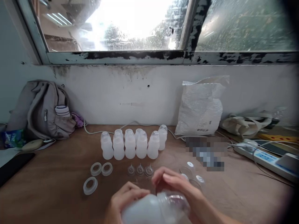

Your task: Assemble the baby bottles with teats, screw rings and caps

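You hold a translucent white bottle (pixel 149 208) lying on its side at the near edge of the counter (pixel 58 186), closer to you than anything else. Your left hand (pixel 125 199) wraps the bottle's body, fingers curled over the top. Your right hand (pixel 184 193) closes around the bottle's clear cap end (pixel 174 202), fingertips bent down over it; whether it is turning or only gripping cannot be told.

Just beyond the bottle lie three small teats (pixel 140 170) in a line, standing on their bases. To the left of the bottle, a little farther out, lie three loose collar rings (pixel 98 175). To the right, just past your right hand, sit a few clear caps (pixel 193 174). These loose parts look like what is left to assemble.

Farther back from the bottle stands a cluster of capped bottles (pixel 133 143), upright and touching; these appear done, so most of the work seems finished.

Against the wall beyond, left of the bottle, slumps a grey backpack (pixel 42 109); to the right a white plastic bag (pixel 201 107) and a power strip (pixel 266 158).
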Demonstrator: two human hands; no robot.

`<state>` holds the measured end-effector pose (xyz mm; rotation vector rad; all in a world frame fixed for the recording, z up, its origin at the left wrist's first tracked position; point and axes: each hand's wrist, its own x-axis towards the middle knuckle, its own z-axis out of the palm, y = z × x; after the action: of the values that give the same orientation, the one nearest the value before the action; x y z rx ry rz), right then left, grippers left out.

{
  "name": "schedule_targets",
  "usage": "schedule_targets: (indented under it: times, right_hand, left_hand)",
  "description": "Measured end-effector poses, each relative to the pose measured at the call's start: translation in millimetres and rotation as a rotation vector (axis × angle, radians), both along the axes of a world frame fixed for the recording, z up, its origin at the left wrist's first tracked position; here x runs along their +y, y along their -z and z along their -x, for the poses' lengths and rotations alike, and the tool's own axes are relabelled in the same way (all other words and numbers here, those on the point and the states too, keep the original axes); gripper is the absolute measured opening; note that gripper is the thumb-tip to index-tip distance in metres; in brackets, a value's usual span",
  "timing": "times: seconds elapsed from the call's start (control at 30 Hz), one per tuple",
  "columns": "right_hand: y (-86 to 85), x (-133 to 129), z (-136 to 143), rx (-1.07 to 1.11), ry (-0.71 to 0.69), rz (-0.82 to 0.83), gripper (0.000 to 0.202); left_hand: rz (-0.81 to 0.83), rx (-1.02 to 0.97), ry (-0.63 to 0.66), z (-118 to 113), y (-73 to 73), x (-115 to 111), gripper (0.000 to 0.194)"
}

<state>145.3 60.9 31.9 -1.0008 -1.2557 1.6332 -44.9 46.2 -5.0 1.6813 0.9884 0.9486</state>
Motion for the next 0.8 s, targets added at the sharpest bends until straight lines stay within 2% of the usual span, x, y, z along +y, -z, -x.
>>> schedule_targets:
  times: [0.13, 0.2, 0.27, 0.37, 0.47, 0.5, 0.57, 0.63, 0.73, 0.8]
  right_hand:
    - [-32.7, -11, 2, -0.083, 0.046, -0.149, 0.029]
    - [-43.9, -13, 2, -0.144, 0.032, -0.250, 0.032]
    - [-56.7, -6, -2, -0.183, 0.067, -0.383, 0.032]
    - [-82.5, 23, -17, -0.193, 0.285, -0.608, 0.039]
    - [-105.2, 71, -37, -0.229, 0.575, -0.821, 0.049]
    - [-109.2, 88, -42, -0.292, 0.644, -0.860, 0.050]
    - [-110.3, 121, -45, -0.521, 0.693, -0.911, 0.048]
    - [-103.3, 148, -42, -0.835, 0.603, -0.849, 0.045]
    - [-85.2, 174, -29, -0.982, 0.502, -0.789, 0.038]
    - [-73.4, 183, -21, -1.054, 0.422, -0.756, 0.033]
  left_hand:
    - [-0.089, -0.040, -0.120, 3, -29.1, -7, 0.038]
    - [-0.093, -0.001, -0.162, 6, -36.8, -10, 0.040]
    - [-0.114, 0.059, -0.221, 11, -40.0, -11, 0.051]
    - [-0.211, 0.182, -0.331, 27, -39.6, -6, 0.051]
    - [-0.304, 0.307, -0.400, 55, -32.9, 5, 0.047]
    - [-0.314, 0.403, -0.394, 66, -28.8, 9, 0.044]
    - [-0.349, 0.611, -0.366, 86, -18.1, 16, 0.036]
    - [-0.356, 0.759, -0.374, 101, -6.2, 19, 0.035]
    - [-0.301, 0.910, -0.394, 114, 7.2, 17, 0.039]
    - [-0.258, 0.974, -0.386, 117, 10.9, 12, 0.040]
